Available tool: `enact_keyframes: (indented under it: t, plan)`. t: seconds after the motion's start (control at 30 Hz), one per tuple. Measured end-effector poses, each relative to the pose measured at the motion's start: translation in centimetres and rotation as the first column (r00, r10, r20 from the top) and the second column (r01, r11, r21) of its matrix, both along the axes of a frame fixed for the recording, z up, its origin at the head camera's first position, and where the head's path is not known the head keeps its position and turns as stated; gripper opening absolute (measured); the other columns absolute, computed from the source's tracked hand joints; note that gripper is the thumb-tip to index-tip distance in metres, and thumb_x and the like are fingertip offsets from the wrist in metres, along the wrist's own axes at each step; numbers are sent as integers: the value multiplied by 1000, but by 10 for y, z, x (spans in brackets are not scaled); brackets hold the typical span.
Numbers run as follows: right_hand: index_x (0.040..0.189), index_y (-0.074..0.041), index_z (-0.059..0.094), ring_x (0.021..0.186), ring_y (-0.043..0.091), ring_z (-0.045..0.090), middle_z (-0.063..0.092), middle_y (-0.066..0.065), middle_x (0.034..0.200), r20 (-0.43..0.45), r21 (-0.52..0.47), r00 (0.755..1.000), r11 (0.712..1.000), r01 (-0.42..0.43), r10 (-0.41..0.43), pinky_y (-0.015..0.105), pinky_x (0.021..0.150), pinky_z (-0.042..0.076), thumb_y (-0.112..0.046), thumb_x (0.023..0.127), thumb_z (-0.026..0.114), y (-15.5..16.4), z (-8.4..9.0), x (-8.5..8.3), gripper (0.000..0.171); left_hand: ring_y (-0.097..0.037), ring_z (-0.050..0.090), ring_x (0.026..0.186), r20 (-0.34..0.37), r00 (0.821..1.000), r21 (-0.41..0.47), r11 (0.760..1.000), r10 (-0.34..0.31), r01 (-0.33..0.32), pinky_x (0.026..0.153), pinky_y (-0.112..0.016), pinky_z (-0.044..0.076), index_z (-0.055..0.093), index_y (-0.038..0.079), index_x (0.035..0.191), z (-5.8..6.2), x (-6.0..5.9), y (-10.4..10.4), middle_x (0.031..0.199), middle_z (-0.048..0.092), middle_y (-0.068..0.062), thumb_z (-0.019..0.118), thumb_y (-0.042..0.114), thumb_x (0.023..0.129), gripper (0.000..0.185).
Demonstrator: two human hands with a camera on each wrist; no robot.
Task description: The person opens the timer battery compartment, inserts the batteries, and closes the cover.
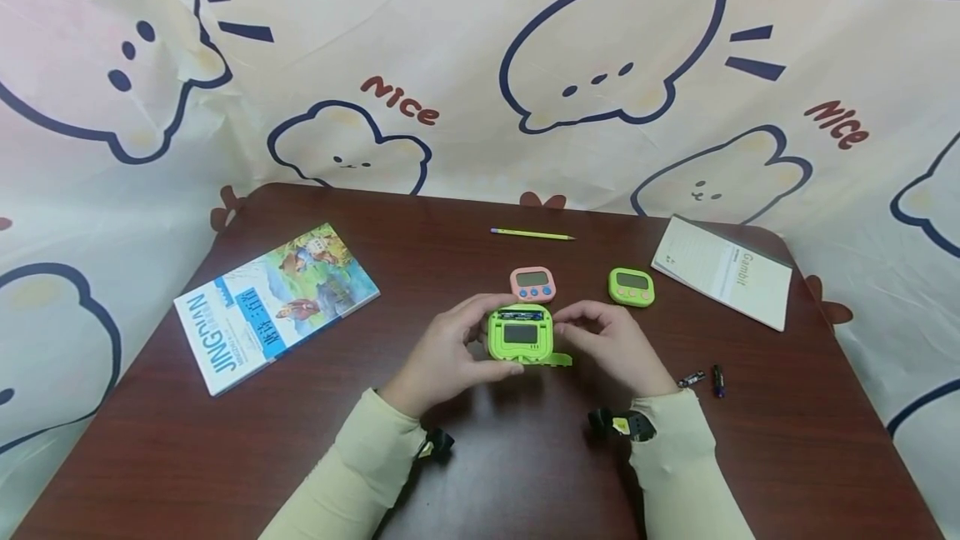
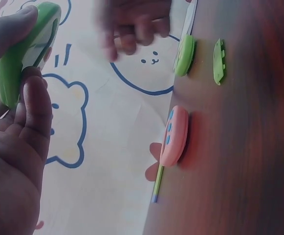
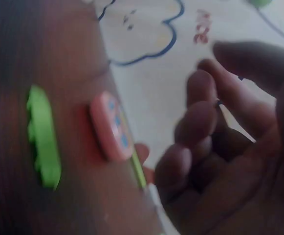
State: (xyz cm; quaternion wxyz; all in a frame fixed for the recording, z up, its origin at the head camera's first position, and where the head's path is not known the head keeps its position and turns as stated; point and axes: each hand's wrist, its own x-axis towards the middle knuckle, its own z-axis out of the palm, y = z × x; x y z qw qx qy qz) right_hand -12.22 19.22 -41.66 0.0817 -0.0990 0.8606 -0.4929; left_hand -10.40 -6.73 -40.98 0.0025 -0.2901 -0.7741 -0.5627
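My left hand [image 1: 457,352] grips a green digital timer [image 1: 521,348] by its left side, thumb below and fingers above. The timer's battery bay is uncovered, with dark batteries [image 1: 521,315] along its top. Beside the timer's right edge is my right hand [image 1: 611,340], its fingers loosely bent and nothing seen in them; it is blurred in the left wrist view. A green battery cover [image 2: 219,62] lies on the table, partly behind the held timer in the head view. Just beyond the hands are a pink timer [image 1: 532,283] and a second green timer [image 1: 632,287].
Two loose batteries, one silvery [image 1: 692,379] and one dark [image 1: 718,382], lie right of my right wrist. A yellow-green pencil [image 1: 532,234] is toward the back of the brown table [image 1: 300,457]. A picture-covered book [image 1: 277,307] lies left, a notepad [image 1: 723,273] right.
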Motion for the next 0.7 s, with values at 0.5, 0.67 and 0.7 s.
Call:
enact_keyframes:
  t: [0.5, 0.67, 0.7]
  plan:
    - [99, -17, 76, 71, 19, 52, 58, 1, 74, 169, 235, 985, 969, -78, 39, 32, 63, 43, -18, 85, 80, 12, -34, -10, 14, -11, 64, 90, 38, 999, -26, 999, 30, -29, 79, -28, 60, 55, 15, 140, 2, 0, -3, 128, 62, 3, 91, 16, 75, 75]
    - [96, -14, 77, 67, 17, 51, 56, 1, 70, 166, 286, 986, 955, -78, 30, 30, 60, 42, -13, 83, 80, 10, -37, -11, 13, -10, 63, 89, 32, 999, -43, 999, 35, -33, 78, -26, 59, 55, 12, 140, 3, 0, -4, 127, 62, 3, 91, 17, 75, 75]
    - [95, -14, 77, 66, 16, 50, 56, 0, 70, 164, 295, 986, 952, -81, 33, 30, 60, 41, -13, 82, 81, 10, -37, -11, 13, -11, 63, 88, 32, 999, -44, 999, 33, -32, 77, -26, 59, 54, 11, 141, 3, 0, -4, 127, 62, 3, 91, 17, 75, 75]
